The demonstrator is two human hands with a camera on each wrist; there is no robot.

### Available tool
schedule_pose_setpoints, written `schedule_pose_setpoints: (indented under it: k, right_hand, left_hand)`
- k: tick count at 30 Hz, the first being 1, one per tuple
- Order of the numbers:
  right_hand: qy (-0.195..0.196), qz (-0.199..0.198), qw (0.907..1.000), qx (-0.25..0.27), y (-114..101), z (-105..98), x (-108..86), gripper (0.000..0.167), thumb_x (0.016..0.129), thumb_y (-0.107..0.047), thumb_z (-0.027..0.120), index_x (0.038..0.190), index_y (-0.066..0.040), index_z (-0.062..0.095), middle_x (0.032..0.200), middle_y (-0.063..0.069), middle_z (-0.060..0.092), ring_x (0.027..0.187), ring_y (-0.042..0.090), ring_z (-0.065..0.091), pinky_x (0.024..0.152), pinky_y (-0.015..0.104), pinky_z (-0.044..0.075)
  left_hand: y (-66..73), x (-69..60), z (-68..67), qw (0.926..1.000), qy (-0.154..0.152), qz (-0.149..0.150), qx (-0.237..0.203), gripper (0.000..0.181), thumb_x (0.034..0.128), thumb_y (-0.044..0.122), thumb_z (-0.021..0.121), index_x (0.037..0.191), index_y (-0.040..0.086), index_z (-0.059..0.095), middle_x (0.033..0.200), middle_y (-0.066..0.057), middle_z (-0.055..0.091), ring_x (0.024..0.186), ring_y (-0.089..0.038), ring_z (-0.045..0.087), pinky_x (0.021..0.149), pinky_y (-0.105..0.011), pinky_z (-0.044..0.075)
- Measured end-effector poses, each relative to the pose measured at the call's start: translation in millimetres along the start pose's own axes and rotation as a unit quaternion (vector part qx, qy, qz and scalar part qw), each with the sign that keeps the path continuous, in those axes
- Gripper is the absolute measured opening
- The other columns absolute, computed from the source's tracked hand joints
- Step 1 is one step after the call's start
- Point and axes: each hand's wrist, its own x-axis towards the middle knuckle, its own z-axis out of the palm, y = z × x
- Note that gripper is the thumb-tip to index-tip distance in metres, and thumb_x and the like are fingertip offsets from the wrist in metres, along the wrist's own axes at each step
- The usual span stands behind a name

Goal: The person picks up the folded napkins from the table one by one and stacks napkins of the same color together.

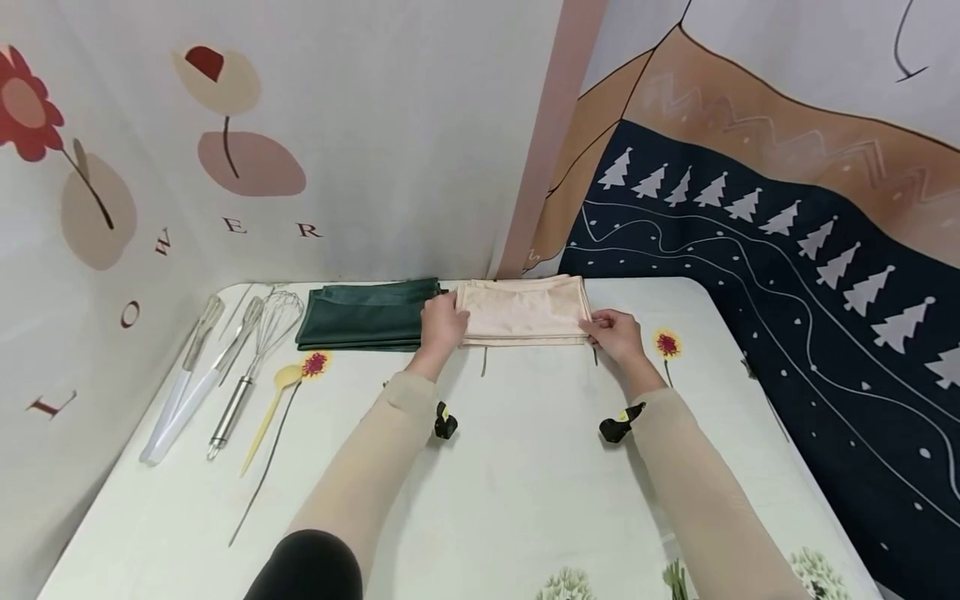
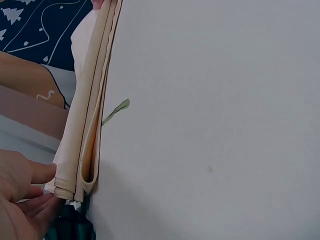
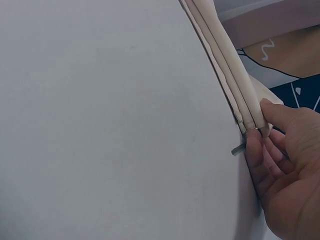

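Note:
A folded peach satin cloth (image 1: pixel 522 310) lies in layers at the back of the white-covered table, its folded edges facing me. At its left end my left hand (image 1: pixel 442 323) pinches the layers, thumb above and fingers beneath, as the left wrist view shows at the cloth's corner (image 2: pixel 67 180). My right hand (image 1: pixel 615 332) pinches the opposite end; in the right wrist view the thumb rests on the top fold and the fingertips (image 3: pixel 254 142) curl at the lower edge. Just left of the peach cloth sits a folded dark green cloth (image 1: pixel 365 315), partly behind my left hand.
On the table's left side lie a metal whisk (image 1: pixel 258 354), a yellow spoon (image 1: pixel 273 408) and clear-handled utensils (image 1: pixel 187 392). A white printed curtain (image 1: pixel 390 150) hangs behind the table (image 1: pixel 525 467), and a dark tree-patterned one (image 1: pixel 795 283) on the right.

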Motion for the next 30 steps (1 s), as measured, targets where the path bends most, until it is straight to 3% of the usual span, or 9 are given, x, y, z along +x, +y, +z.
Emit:
schedule_pose_setpoints:
  k: [6, 11, 15, 18, 23, 26, 30]
  right_hand:
    - [-0.012, 0.005, 0.9999, -0.01, 1.3, 0.5, -1.6, 0.036, 0.097, -0.025, 0.071, 0.122, 0.001, 0.067, 0.093, 0.009, 0.066, 0.07, 0.01, 0.066, 0.065, 0.021, 0.058]
    - [-0.017, -0.005, 0.9998, -0.014, 5.3, 2.4, 1.4, 0.034, 0.098, -0.021, 0.07, 0.122, 0.003, 0.067, 0.094, 0.012, 0.068, 0.069, 0.011, 0.066, 0.064, 0.021, 0.057]
    - [-0.024, -0.004, 0.9996, -0.012, 7.2, 4.5, 4.7, 0.033, 0.098, -0.02, 0.069, 0.123, 0.003, 0.066, 0.095, 0.012, 0.067, 0.07, 0.01, 0.065, 0.065, 0.02, 0.056]
    - [-0.024, -0.004, 0.9997, -0.009, 7.4, 6.3, 5.8, 0.035, 0.099, -0.022, 0.068, 0.124, 0.003, 0.065, 0.098, 0.014, 0.068, 0.073, 0.013, 0.066, 0.067, 0.022, 0.058]
    - [0.024, -0.023, 0.9986, -0.04, 5.9, 6.9, 0.8, 0.039, 0.1, -0.027, 0.065, 0.126, 0.001, 0.065, 0.109, 0.017, 0.066, 0.091, 0.022, 0.064, 0.077, 0.028, 0.054]
    - [0.058, -0.046, 0.9961, -0.048, 4.1, 6.2, -5.6, 0.039, 0.099, -0.028, 0.066, 0.127, 0.0, 0.064, 0.113, 0.016, 0.066, 0.1, 0.026, 0.06, 0.084, 0.033, 0.05]
    - [0.065, -0.092, 0.9925, -0.047, -0.3, 3.5, -20.4, 0.041, 0.1, -0.025, 0.065, 0.13, 0.002, 0.06, 0.115, 0.019, 0.065, 0.107, 0.033, 0.061, 0.092, 0.042, 0.05]
  left_hand:
    - [-3.0, -4.3, -0.8, 0.9998, 0.0, -0.005, -0.017, 0.038, 0.0958, 0.008, 0.069, 0.131, -0.004, 0.064, 0.114, -0.021, 0.071, 0.107, -0.035, 0.067, 0.095, -0.05, 0.053]
    - [-5.3, -7.6, -0.2, 0.9992, -0.017, -0.026, -0.023, 0.036, 0.0968, 0.01, 0.069, 0.13, -0.004, 0.065, 0.116, -0.022, 0.069, 0.103, -0.034, 0.067, 0.085, -0.045, 0.056]
    - [-8.6, -8.6, 1.4, 0.9992, -0.021, -0.029, -0.019, 0.038, 0.098, 0.012, 0.067, 0.132, -0.005, 0.063, 0.122, -0.024, 0.067, 0.11, -0.035, 0.065, 0.088, -0.045, 0.056]
    - [-10.0, -9.4, 1.0, 0.9995, -0.01, -0.022, -0.019, 0.042, 0.0979, 0.013, 0.068, 0.135, -0.006, 0.061, 0.12, -0.024, 0.068, 0.108, -0.034, 0.066, 0.088, -0.044, 0.056]
    - [-9.1, -14.2, -1.7, 0.9998, 0.002, 0.006, -0.021, 0.041, 0.0991, 0.015, 0.067, 0.133, -0.008, 0.061, 0.095, -0.019, 0.068, 0.081, -0.029, 0.062, 0.072, -0.041, 0.054]
    - [-8.9, -19.9, -5.0, 0.9993, 0.015, 0.029, -0.019, 0.04, 0.0994, 0.017, 0.066, 0.131, -0.006, 0.063, 0.103, -0.02, 0.069, 0.093, -0.032, 0.065, 0.08, -0.044, 0.056]
    - [-10.7, -31.5, -11.2, 0.9987, 0.018, 0.048, -0.009, 0.038, 0.0997, 0.022, 0.066, 0.13, -0.001, 0.066, 0.125, -0.019, 0.067, 0.114, -0.035, 0.064, 0.093, -0.049, 0.054]
